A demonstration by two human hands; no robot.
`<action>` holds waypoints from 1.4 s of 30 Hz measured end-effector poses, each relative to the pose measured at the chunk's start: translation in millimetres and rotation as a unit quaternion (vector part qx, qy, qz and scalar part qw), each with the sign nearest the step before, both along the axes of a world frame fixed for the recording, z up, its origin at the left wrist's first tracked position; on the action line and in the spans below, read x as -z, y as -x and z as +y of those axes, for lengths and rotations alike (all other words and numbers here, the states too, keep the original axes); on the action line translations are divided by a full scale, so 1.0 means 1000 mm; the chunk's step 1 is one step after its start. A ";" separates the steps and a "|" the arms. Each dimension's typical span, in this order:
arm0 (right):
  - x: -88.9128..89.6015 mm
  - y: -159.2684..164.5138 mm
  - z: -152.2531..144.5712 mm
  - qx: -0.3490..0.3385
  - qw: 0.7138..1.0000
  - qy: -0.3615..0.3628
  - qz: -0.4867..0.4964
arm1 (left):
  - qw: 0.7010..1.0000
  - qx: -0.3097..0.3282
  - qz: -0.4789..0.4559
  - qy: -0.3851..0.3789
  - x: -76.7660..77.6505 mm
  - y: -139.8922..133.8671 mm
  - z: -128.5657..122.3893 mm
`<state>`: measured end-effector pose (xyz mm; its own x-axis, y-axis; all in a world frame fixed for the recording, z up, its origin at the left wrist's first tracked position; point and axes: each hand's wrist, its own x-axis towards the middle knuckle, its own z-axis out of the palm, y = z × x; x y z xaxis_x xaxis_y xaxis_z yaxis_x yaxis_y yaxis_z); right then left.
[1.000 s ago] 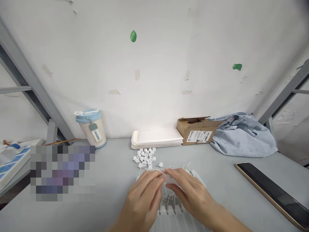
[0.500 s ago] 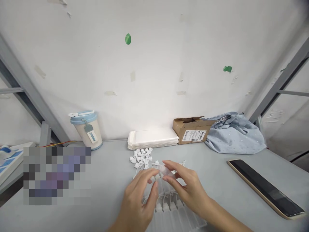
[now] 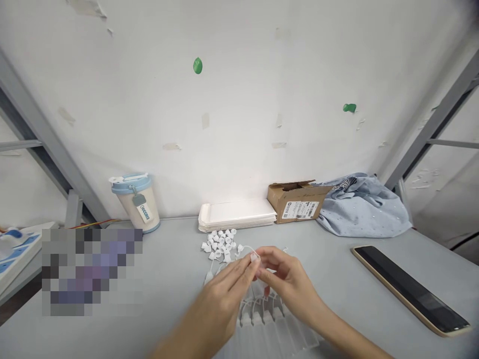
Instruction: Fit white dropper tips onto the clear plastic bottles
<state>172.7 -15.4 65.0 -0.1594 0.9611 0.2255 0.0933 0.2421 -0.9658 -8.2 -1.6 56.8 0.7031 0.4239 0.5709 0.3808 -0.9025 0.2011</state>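
In the head view my left hand (image 3: 226, 291) has its fingers pinched around a small white nozzle (image 3: 255, 257) at the top of a bottle. My right hand (image 3: 288, 276) curls around the translucent bottle itself, mostly hidden behind the fingers. From the nozzle a thin white strap arcs left to a tethered cap (image 3: 240, 248). Below both hands lies a row of translucent plastic bottles (image 3: 267, 339) with white necks and curved straps. More bottles lie partly covered under the hands. A heap of loose white caps (image 3: 220, 243) sits just beyond my left hand.
Along the wall stand a blue-lidded tumbler (image 3: 138, 204), a stack of white envelopes (image 3: 237, 215), an open cardboard box (image 3: 297, 202) and a light blue cloth (image 3: 366, 209). A phone (image 3: 407, 289) lies at right. A power strip (image 3: 18, 247) and a blurred-out patch are at left.
My left hand has moved up and right, its fingers closing on the nozzle at my right hand. The strap and tethered cap now show plainly beside them.
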 end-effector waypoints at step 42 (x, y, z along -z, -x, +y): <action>-0.003 -0.009 -0.003 -0.057 0.969 -0.134 -0.198 | 0.814 -0.034 -0.209 0.541 -0.018 0.001 0.001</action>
<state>181.5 -18.1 67.8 -0.3865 0.8475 0.3638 0.4008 0.5096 -0.7614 -9.3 -0.4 74.8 0.4971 0.8675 0.0202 0.1178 -0.0906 0.9889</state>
